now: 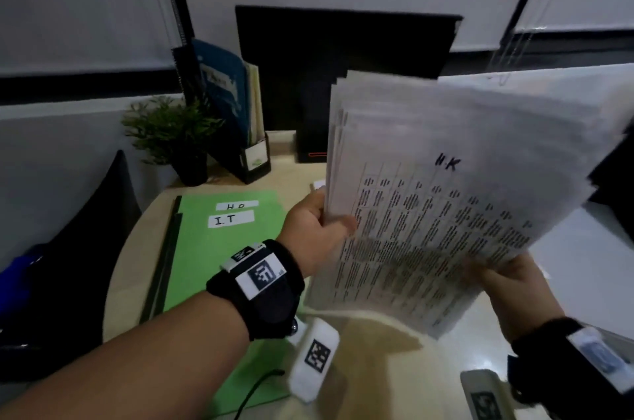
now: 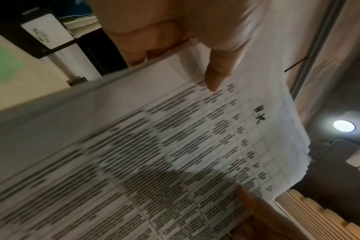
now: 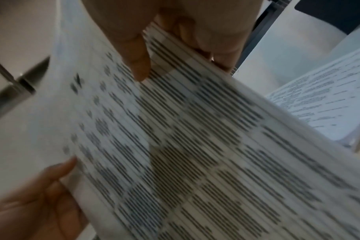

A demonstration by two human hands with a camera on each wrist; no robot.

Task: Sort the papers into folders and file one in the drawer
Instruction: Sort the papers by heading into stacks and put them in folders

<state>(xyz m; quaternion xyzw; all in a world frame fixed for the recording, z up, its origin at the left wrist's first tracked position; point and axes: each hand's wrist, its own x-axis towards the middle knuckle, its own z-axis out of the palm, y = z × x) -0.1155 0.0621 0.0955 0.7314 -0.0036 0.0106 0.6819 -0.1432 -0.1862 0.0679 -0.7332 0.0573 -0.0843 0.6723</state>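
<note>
The thick stack of white paper sheets [image 1: 446, 186] carries a grid of black printed text with black handwritten letters near the top. The flat card folders [image 1: 226, 248] are bright green with white labels [image 1: 231, 218] lettered in black.

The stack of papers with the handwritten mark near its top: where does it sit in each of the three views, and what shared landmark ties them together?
Head: the stack of papers fills the right half, left hand and right hand gripping its edges.
Left wrist: it runs across the middle and bottom, under the thumb.
Right wrist: it crosses from upper left to lower right.
Shared landmark: the handwritten mark, also at and, blurred, at.
</note>
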